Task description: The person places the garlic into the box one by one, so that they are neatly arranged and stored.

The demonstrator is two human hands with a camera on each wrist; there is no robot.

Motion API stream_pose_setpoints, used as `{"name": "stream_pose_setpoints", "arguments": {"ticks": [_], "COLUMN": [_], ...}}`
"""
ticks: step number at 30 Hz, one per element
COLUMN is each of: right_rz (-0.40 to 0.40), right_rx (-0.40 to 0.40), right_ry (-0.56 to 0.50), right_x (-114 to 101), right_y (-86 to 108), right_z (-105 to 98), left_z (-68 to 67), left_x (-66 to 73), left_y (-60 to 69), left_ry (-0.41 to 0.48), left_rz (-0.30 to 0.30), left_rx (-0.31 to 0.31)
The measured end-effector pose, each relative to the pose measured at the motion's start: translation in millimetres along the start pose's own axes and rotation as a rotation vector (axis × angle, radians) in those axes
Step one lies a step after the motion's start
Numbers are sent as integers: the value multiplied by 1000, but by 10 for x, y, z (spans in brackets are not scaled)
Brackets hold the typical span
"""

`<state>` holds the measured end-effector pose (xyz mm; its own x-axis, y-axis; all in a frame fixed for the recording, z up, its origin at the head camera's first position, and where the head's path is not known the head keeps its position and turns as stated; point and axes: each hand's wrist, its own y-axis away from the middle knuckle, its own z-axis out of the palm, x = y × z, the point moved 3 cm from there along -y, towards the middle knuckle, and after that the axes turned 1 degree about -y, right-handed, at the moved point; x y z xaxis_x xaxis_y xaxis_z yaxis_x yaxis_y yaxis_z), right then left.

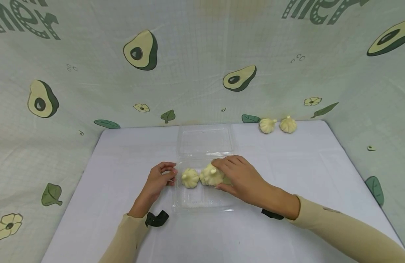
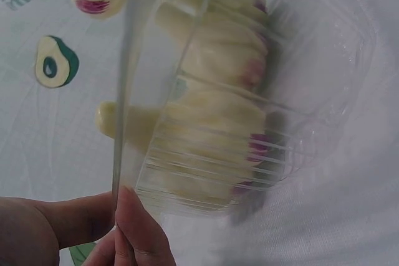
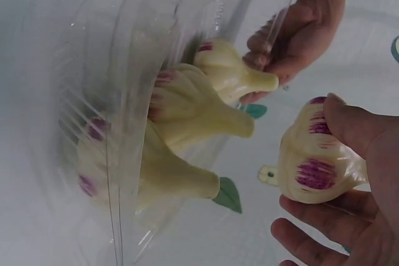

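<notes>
While the left hand (image 1: 161, 177) pinches the container (image 1: 202, 201), presumably to steady it, the right hand (image 1: 239, 179) pinches a garlic bulb (image 3: 312, 160).

On the printed cloth (image 1: 196, 47), green letters (image 1: 28, 21) read "mer" far beyond the left hand (image 1: 160, 178) and again far beyond the right hand (image 1: 241, 179); the left wrist view shows "sum" above "mer". Faint marks (image 3: 219, 10) on the clear container (image 1: 202, 202) between the hands are illegible.
</notes>
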<state>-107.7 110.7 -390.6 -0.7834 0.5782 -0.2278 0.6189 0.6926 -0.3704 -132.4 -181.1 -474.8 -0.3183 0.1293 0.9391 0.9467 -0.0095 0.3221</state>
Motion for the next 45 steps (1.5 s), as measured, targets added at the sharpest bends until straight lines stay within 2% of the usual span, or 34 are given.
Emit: {"name": "stream_pose_setpoints", "arguments": {"ticks": [6, 12, 21, 33, 45], "right_rz": [-87, -152, -264, -323, -410], "right_rx": [-10, -56, -75, -217, -244], "right_ry": [39, 97, 189, 277, 331], "right_x": [-108, -199, -294, -400, -452], "right_y": [-55, -115, -230, -347, -393], "right_z": [86, 177, 287, 416, 533], "left_z": [-2, -4, -6, -6, -6], "left_x": [9, 29, 15, 14, 18], "left_y": [4, 24, 20, 18, 21], "left_ry": [9, 5, 3, 3, 7], "left_rz": [-21, -17, -6, 10, 9], "left_rx": [9, 5, 6, 3, -3]}}
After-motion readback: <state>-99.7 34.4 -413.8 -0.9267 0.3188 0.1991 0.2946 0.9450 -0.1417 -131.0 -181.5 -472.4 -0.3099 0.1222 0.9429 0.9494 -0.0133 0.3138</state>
